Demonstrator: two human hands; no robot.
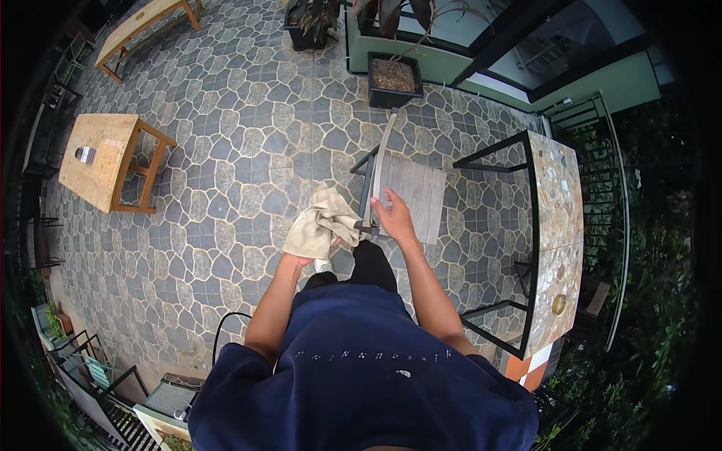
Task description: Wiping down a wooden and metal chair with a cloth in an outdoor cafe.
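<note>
A crumpled beige cloth [325,218] drapes over my left hand [302,260] and hides most of its fingers. The hand holds it against the near end of a chair's backrest. My right hand [395,217] is at the same end of the chair, its thumb at the backrest rail [384,154] and its other fingers apart over the seat. The chair has a grey wood-look seat [415,192] and a dark metal frame. It stands in front of me, slightly to the right, with its backrest toward the left.
A stone-topped table [556,203] on black legs stands at right, with a round yellowish object [559,304] on it. At left is a wooden table [101,154]; a wooden bench [143,26] lies beyond. A black planter [393,94] sits ahead on the patterned stone floor [248,150].
</note>
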